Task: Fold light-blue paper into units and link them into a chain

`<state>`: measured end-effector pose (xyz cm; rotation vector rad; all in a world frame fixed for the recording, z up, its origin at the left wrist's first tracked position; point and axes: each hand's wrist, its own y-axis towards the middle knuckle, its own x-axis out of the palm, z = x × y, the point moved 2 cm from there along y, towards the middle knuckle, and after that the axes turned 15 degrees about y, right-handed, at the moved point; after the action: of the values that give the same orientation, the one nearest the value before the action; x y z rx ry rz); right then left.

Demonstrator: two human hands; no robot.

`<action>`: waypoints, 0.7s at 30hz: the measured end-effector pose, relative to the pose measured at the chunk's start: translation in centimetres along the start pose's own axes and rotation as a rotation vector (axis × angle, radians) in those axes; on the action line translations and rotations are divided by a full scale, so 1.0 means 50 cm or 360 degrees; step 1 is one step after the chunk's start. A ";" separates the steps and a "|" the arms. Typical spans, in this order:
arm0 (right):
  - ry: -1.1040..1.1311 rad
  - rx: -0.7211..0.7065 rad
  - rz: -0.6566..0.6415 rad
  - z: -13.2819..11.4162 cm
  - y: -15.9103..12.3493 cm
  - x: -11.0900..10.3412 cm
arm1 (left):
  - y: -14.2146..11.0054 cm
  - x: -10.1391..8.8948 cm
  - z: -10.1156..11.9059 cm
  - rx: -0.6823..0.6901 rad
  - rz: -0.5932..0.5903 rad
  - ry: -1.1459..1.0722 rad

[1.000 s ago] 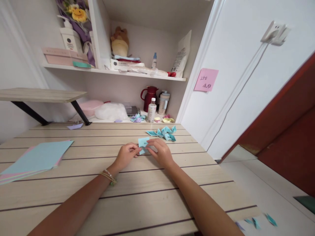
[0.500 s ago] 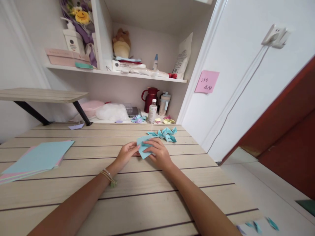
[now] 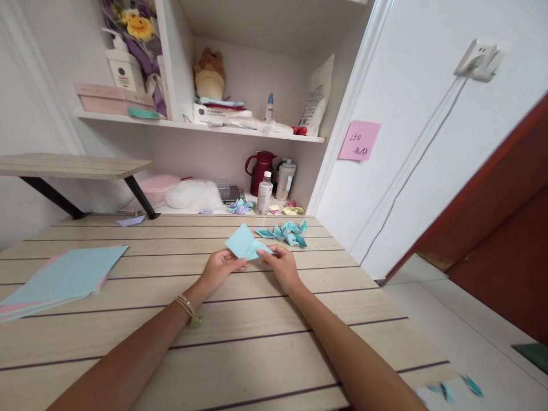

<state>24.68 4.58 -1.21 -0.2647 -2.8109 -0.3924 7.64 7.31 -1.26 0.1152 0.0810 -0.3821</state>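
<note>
A light blue folded paper (image 3: 243, 242) is held up just above the wooden table (image 3: 257, 342), pinched from both sides. My left hand (image 3: 219, 269) grips its lower left edge with closed fingers. My right hand (image 3: 280, 267) pinches its lower right edge. Just behind the hands lies a small heap of finished blue folded pieces (image 3: 286, 233).
A stack of blue and pink paper sheets (image 3: 60, 279) lies at the table's left. At the back stand a red jug (image 3: 260, 168), a bottle (image 3: 264, 193) and a tumbler (image 3: 285, 178). A shelf (image 3: 201, 127) holds boxes and bottles. More folded pieces (image 3: 454, 388) lie on the floor at the right.
The blue paper was pressed flat on the table under both hands; now it is lifted off the surface and opened upward, with both hands pinching its lower edges.
</note>
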 end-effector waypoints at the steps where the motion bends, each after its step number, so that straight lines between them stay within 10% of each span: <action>1: 0.0045 0.0027 0.0047 0.003 0.001 -0.002 | -0.002 0.002 0.002 0.0027 -0.0057 0.0026; 21: 0.0081 0.0081 -0.0037 0.018 -0.005 0.007 | 0.001 0.002 -0.005 0.0052 0.0010 0.0140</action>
<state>24.06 4.68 -2.00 -0.2083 -2.7718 -0.3277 7.74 7.35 -1.50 0.1644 0.1614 -0.3720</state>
